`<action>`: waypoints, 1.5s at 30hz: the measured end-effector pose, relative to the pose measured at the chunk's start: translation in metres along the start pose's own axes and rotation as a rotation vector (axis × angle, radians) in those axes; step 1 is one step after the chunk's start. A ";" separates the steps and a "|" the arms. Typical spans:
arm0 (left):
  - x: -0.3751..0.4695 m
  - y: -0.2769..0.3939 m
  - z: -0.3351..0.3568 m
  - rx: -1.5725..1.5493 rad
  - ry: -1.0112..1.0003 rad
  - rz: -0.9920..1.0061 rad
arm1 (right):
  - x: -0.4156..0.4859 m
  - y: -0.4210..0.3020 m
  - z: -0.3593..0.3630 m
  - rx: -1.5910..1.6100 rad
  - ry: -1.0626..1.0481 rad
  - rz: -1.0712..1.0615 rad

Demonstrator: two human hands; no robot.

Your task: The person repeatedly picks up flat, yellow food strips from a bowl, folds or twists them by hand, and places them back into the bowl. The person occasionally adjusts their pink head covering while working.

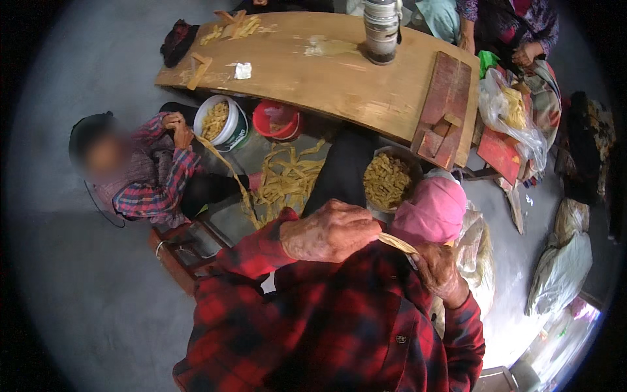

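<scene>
A pale yellow, flat strip [396,242] of pliable material stretches between my two hands in front of my chest. My left hand [335,231] has its fingers closed around one end. The other end is pinched between the thumb and fingers of my right hand [440,272]. Just beyond my hands stands a round basin [371,196] full of short, knotted or folded yellow pieces [387,179]. A pink cloth bundle [431,208] lies beside the basin, above my right hand. More long yellow strips [289,176] lie heaped on the floor past my left forearm.
A long wooden table [294,59] spans the far side, bearing a metal flask [380,32] and a red board [443,108]. A white bucket [240,130] of yellow pieces and a red bucket [277,122] stand below it. Co-workers sit left and far right; the left one holds a strip [226,164].
</scene>
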State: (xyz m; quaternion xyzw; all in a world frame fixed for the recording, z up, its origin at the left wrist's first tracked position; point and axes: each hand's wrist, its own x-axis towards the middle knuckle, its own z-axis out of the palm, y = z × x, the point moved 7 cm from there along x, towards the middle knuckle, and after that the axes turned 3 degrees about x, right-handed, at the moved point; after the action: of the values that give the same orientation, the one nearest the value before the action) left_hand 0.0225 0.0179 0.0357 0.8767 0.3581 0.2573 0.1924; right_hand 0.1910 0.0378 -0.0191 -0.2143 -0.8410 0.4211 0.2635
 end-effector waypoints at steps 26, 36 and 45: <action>-0.032 -0.012 -0.038 -1.060 0.330 -0.461 | 0.047 -0.046 -0.005 0.050 0.049 0.062; 0.009 0.023 -0.001 0.162 0.305 -0.033 | 0.048 -0.015 -0.002 0.381 0.210 0.460; 0.003 0.022 0.033 0.319 0.290 -0.049 | 0.013 0.023 0.027 0.548 0.180 0.542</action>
State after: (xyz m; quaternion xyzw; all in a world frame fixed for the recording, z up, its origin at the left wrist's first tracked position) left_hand 0.0552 0.0002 0.0215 0.8408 0.4394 0.3162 0.0037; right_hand 0.1676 0.0422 -0.0486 -0.3861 -0.5839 0.6640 0.2629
